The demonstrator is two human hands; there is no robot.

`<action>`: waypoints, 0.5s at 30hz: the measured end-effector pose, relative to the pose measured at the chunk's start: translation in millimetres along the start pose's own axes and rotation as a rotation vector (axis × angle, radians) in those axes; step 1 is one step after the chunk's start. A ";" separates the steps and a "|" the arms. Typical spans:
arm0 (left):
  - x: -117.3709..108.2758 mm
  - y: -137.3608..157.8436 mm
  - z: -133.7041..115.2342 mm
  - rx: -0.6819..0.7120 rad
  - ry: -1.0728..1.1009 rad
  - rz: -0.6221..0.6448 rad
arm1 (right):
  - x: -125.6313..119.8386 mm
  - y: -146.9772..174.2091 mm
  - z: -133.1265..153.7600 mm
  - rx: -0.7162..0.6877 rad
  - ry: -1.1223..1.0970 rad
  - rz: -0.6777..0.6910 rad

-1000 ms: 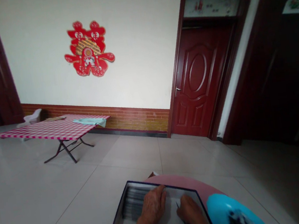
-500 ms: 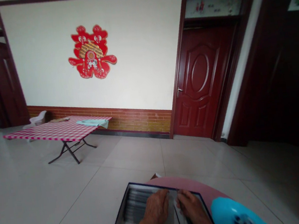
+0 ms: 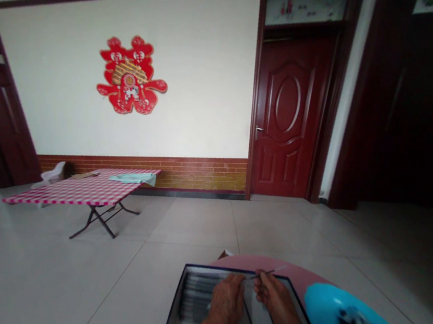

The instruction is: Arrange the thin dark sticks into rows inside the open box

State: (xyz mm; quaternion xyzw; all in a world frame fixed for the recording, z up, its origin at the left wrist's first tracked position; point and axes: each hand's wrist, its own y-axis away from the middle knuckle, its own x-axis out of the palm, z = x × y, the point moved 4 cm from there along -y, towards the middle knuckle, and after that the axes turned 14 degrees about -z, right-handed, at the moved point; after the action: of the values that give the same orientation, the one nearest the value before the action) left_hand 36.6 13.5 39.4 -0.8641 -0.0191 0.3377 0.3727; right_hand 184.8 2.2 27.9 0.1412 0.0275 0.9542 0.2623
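Observation:
A shallow dark-rimmed box (image 3: 174,308) lies below both hands, with rows of thin dark strips (image 3: 196,297) in its left part, blurred. Over its far edge, my right hand (image 3: 276,302) pinches a thin dark stick (image 3: 268,272), whose tip points right past the fingers. The stick's other end runs to the fingertips of my left hand (image 3: 226,301), which are also pressed together; their exact grip is partly hidden. Between the hands, a long dark line crosses the box's pale inside. A blue bowl (image 3: 323,304) with dark, unclear contents or print stands right of the box.
The box and bowl rest on a pink round surface (image 3: 303,273). Across the tiled floor stands a folding table (image 3: 66,192) with a checked cover and a pale green cloth (image 3: 134,178). Behind are a white wall with a red decoration (image 3: 131,83) and a red door (image 3: 288,116).
My right hand has turned and risen slightly, bringing the dark stick into view across its fingertips. My left hand stays nearly in place.

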 end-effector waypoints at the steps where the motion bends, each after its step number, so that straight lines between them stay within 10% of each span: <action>1: -0.1 0.4 -0.5 0.005 -0.006 -0.002 | 0.6 0.8 -0.3 -0.002 0.014 0.011; 15: -11.3 -3.4 -15.6 -0.009 0.012 0.052 | 10.6 17.0 4.4 -0.220 0.302 0.181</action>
State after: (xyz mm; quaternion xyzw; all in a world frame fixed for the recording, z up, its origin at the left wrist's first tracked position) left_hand 37.9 2.9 55.8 -0.8680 0.0041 0.3421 0.3599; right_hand 168.9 -7.1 37.0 -0.0308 -0.0507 0.9815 0.1821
